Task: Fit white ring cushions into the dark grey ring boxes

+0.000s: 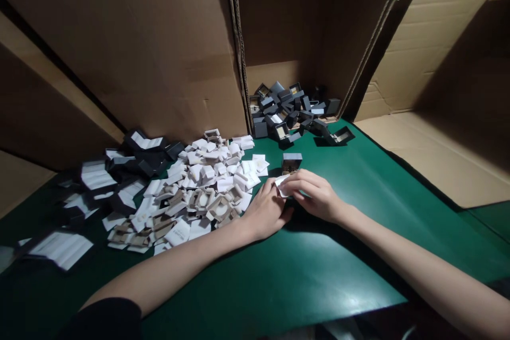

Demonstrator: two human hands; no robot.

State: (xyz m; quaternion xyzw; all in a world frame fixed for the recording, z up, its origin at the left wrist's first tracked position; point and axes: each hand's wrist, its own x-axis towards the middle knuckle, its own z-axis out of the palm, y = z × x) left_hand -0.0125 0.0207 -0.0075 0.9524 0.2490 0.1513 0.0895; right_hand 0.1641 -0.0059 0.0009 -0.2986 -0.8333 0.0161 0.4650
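In front of me, over the green table, both hands meet at a small white folded card piece (282, 186). My right hand (316, 194) pinches it from the right with its fingers bent. My left hand (266, 212) comes in from the left and closes on the same piece; its fingertips are partly hidden behind the card. Just beyond my fingers stands a small dark box (292, 161) with its lid raised, its lower part partly covered by my right hand. Left of my hands lies a heap of similar white card pieces (217, 170).
At far left are black boxes with white inserts (98, 175). Behind my hands, small dark boxes (285, 106) are piled inside an upright cardboard carton (279, 71), some spilling onto the green table (338, 265). Another carton (430, 154) stands at the right.
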